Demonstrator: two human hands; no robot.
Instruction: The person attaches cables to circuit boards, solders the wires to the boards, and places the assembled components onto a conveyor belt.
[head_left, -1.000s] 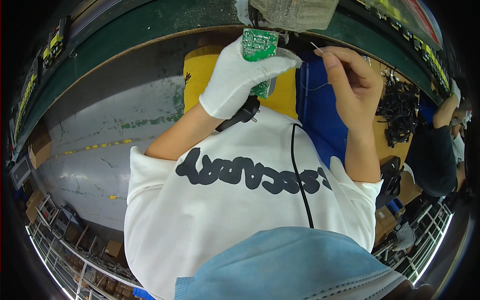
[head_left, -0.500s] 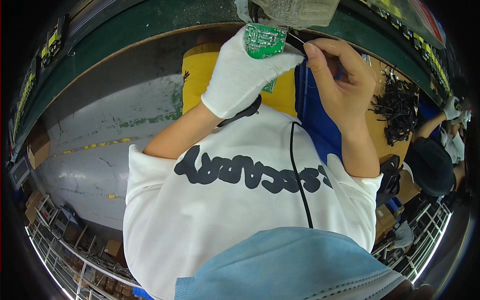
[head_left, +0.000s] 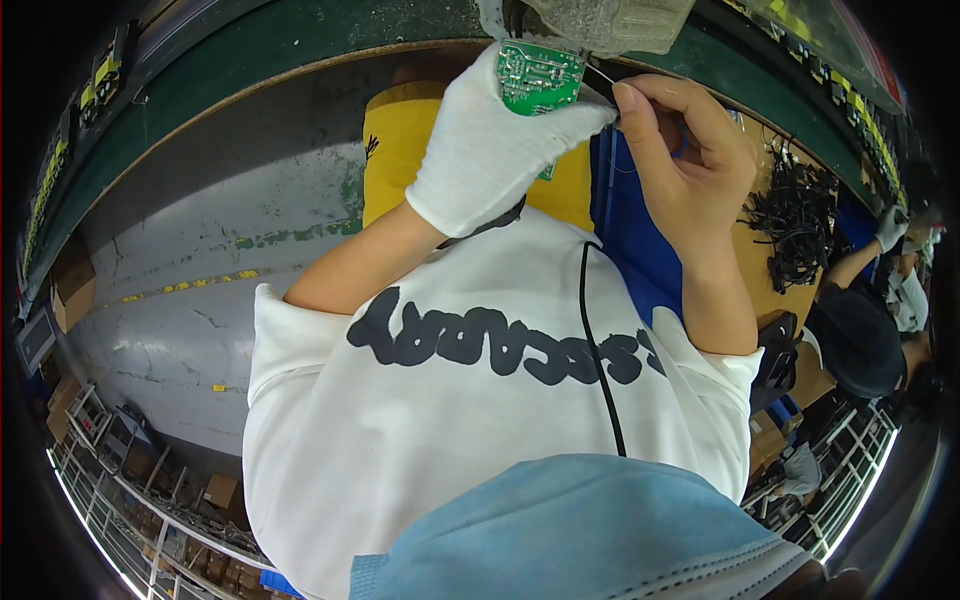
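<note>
My left hand (head_left: pixel 480 150), in a white glove, is closed round a green circuit board (head_left: pixel 540 78) at the top middle. The board's face with solder joints and traces shows above the thumb, and a small green corner peeks out below the hand. My bare right hand (head_left: pixel 690 150) is just to the right, thumb and index fingertip pinched on a thin wire (head_left: pixel 602 74) that runs toward the board's right edge. Where the wire ends is too small to make out. The left fingers are hidden behind the board.
A cloudy, translucent plastic container (head_left: pixel 610 22) stands on the green bench edge (head_left: pixel 350 25) just beyond the board. To the right, a heap of black cables (head_left: pixel 795 215) lies on a brown surface. A yellow seat (head_left: pixel 395 150) is below my hands. A co-worker (head_left: pixel 860 335) sits at far right.
The board and my left hand have shifted slightly up and to the right. My right hand keeps its pinch, a touch further right and lower.
</note>
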